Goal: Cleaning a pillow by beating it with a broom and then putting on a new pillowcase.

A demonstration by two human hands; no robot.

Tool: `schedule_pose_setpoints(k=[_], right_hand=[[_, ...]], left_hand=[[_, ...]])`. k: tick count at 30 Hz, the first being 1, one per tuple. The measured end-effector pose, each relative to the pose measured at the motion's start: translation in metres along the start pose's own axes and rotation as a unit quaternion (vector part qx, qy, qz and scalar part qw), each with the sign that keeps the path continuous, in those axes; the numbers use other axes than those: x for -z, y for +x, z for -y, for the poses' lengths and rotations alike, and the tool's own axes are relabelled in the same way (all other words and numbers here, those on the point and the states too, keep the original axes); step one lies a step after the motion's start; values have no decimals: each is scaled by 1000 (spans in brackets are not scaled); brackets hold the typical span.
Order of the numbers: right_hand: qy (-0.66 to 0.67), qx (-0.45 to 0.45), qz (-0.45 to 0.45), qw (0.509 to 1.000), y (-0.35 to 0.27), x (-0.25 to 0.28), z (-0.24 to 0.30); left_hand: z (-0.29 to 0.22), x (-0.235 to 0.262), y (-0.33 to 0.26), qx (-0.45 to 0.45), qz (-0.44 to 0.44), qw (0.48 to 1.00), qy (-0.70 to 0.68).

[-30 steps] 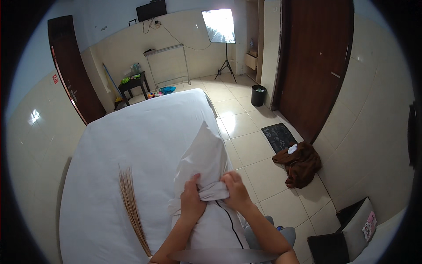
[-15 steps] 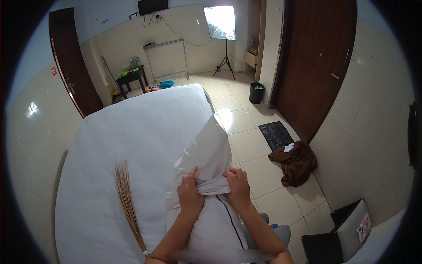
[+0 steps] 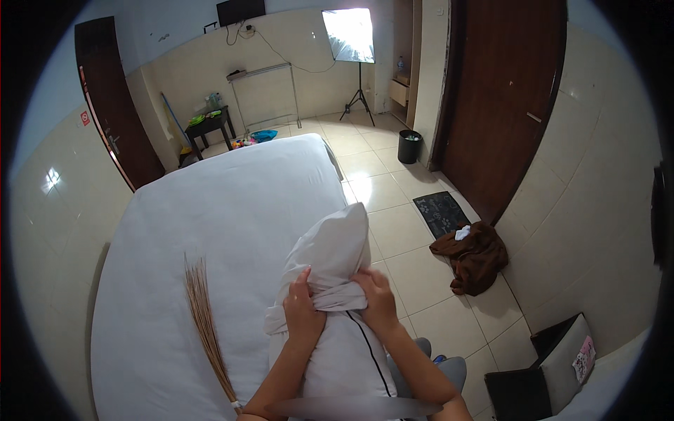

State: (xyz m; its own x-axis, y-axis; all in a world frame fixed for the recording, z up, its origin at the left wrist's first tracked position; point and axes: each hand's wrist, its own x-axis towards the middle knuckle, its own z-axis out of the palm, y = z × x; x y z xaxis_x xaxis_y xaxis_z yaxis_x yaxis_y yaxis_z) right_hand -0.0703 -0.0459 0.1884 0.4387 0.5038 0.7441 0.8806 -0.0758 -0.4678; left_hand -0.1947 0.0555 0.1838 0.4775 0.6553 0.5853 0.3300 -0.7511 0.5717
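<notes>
A white pillow [image 3: 335,361] with black piping lies at the near right side of the bed, its far end inside a white pillowcase [image 3: 326,245]. Cloth is bunched in folds across the pillow's middle, between my hands. My left hand [image 3: 302,309] is closed on the left side of these folds, thumb uppermost. On the right side my right hand [image 3: 378,300] grips the pillowcase edge, slightly blurred. The case's far corner stands up in a point. To the left, a stick broom [image 3: 205,326] rests on the white-sheeted bed [image 3: 210,203], apart from my hands.
Right of the bed, a brown cloth [image 3: 476,263] lies by a dark doormat [image 3: 442,214] on the tiles. A black bin [image 3: 409,149], a lit softbox [image 3: 349,36], a metal rack [image 3: 263,70] and a small dark table [image 3: 209,125] stand beyond. A chair [image 3: 519,394] is near right.
The pillowcase's far part has shortened and sunk toward me, its tip now lower and more upright. Both hands keep their hold, nearly in place; the right has shifted slightly.
</notes>
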Motion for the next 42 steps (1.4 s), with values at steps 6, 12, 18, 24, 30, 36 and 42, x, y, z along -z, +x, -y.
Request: schedule_pose_setpoints(k=[6, 12, 18, 24, 30, 36, 42], right_hand=[[61, -66, 245, 965, -43, 24, -3], [73, -35, 195, 978, -68, 53, 12], [46, -108, 34, 993, -105, 55, 13], [180, -232, 99, 951, -127, 50, 4], [327, -131, 31, 936, -46, 55, 74], [90, 5, 98, 991, 17, 29, 110], [97, -22, 195, 976, -40, -53, 59]], left_hand=[[-1, 14, -8, -5, 20, 999, -48], [0, 69, -66, -171, 235, 947, -137], [7, 79, -103, -131, 209, 963, -108], [30, 63, -116, 30, 125, 992, 3], [41, 24, -123, 99, 83, 985, -117], [89, 4, -98, 123, 179, 952, -215], [110, 40, -77, 185, 127, 926, -304]])
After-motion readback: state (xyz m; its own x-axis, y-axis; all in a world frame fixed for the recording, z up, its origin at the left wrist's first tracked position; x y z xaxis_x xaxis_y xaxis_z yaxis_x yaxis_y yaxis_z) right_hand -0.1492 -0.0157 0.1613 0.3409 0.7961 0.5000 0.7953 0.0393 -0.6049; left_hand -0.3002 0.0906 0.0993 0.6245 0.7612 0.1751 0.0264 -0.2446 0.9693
